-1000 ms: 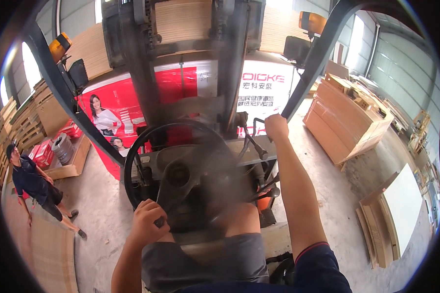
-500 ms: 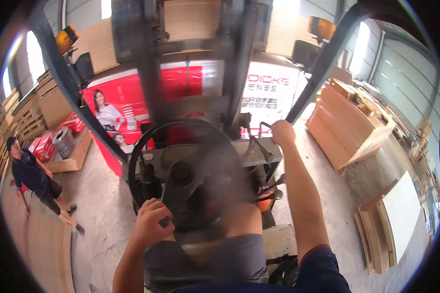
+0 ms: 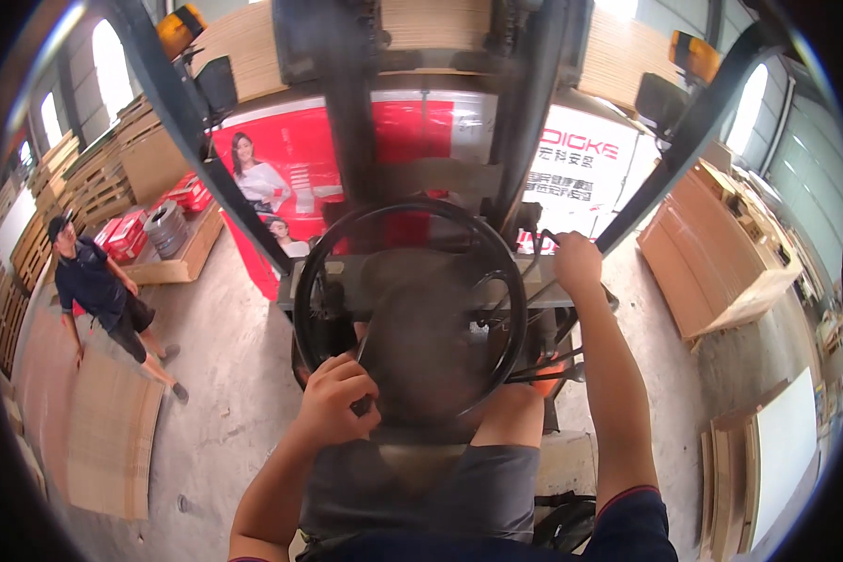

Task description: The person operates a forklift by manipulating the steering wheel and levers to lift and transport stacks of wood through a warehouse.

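Observation:
My left hand [image 3: 335,401] is closed round a dark knob [image 3: 362,406] at the lower left of a black steering wheel [image 3: 509,267]. The wheel's hub is smeared by a blur. My right hand [image 3: 579,264], arm stretched forward, is closed at the top of a thin dark control lever [image 3: 546,240] to the right of the wheel; its fingers are partly hidden. Below that hand, more black-knobbed levers [image 3: 571,373] stick out over something orange. Ahead rises the dark forklift mast [image 3: 526,122].
Beyond the mast stand a red-and-white wrapped load [image 3: 300,155] and stacked boards [image 3: 239,51]. At left, a person [image 3: 103,290] stands beside a board stack [image 3: 112,431] and a pallet with red boxes [image 3: 122,236]. At right are a large brown carton stack [image 3: 712,253] and leaning panels [image 3: 777,459].
The whole view has shifted, so the forklift and surroundings sit farther right in the picture. Both hands keep their holds on the knob and the lever.

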A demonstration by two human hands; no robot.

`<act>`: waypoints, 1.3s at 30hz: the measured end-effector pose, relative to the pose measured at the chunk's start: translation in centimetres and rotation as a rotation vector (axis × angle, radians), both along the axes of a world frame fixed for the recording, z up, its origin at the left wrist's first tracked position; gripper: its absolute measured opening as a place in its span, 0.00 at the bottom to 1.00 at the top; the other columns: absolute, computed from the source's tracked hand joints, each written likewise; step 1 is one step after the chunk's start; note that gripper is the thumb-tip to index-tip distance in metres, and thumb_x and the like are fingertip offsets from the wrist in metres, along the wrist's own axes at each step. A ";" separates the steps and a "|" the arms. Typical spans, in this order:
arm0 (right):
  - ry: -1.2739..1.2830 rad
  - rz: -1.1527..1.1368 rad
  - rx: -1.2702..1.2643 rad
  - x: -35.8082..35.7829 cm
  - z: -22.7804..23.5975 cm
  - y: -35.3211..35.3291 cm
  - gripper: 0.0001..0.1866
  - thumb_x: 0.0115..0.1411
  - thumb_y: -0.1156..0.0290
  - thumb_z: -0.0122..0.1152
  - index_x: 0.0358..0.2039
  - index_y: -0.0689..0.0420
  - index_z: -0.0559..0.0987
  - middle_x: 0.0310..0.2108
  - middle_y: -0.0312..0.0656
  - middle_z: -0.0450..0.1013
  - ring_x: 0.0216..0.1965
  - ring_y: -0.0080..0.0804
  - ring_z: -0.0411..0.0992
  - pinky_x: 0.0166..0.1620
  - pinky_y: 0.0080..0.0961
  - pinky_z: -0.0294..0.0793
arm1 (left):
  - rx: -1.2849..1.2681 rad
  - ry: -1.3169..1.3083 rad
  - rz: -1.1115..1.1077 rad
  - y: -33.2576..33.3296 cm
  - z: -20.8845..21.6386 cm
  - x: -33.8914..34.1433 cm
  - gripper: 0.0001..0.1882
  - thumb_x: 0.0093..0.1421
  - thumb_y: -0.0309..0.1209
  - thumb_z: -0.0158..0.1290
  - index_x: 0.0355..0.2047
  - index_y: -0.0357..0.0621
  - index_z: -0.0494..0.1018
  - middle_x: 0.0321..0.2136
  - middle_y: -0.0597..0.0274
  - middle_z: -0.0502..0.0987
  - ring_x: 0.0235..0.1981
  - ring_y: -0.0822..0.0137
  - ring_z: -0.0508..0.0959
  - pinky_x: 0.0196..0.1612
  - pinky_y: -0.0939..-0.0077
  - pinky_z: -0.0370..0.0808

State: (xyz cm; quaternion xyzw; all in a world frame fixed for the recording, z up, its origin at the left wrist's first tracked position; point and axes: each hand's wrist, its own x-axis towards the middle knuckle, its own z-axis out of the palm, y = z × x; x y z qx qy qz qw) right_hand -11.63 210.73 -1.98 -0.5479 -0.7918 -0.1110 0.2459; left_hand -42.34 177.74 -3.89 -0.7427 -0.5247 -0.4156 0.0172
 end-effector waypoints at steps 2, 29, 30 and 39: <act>-0.044 -0.035 -0.054 -0.9 0.9 0.8 0.08 0.61 0.70 0.55 0.35 0.55 0.82 0.38 0.47 0.79 0.39 0.49 0.80 0.42 0.42 0.79 | 0.009 -0.012 -0.004 0.0 -0.3 -0.2 0.10 0.33 0.23 0.61 0.21 0.45 0.75 0.23 0.64 0.74 0.29 0.58 0.75 0.36 0.65 0.75; -0.090 -0.135 -0.145 -0.9 2.7 0.9 0.13 0.59 0.71 0.53 0.40 0.53 0.85 0.40 0.48 0.80 0.42 0.49 0.79 0.45 0.41 0.79 | 0.037 -0.061 -0.038 0.4 0.4 0.7 0.09 0.35 0.20 0.57 0.20 0.41 0.73 0.22 0.58 0.73 0.28 0.55 0.75 0.30 0.66 0.74; -0.049 -0.113 -0.131 -0.5 2.2 0.5 0.11 0.60 0.69 0.56 0.39 0.55 0.84 0.40 0.49 0.80 0.42 0.49 0.80 0.45 0.41 0.79 | 0.049 -0.063 -0.043 0.5 0.4 0.6 0.09 0.35 0.20 0.57 0.21 0.41 0.73 0.23 0.58 0.74 0.27 0.55 0.75 0.30 0.66 0.74; 0.066 0.120 0.366 7.2 0.1 -9.5 0.11 0.62 0.70 0.62 0.41 0.62 0.82 0.41 0.47 0.78 0.40 0.47 0.78 0.44 0.36 0.77 | 0.470 -0.022 0.012 0.3 -2.1 1.3 0.12 0.36 0.22 0.61 0.25 0.45 0.76 0.24 0.65 0.75 0.22 0.63 0.76 0.25 0.72 0.72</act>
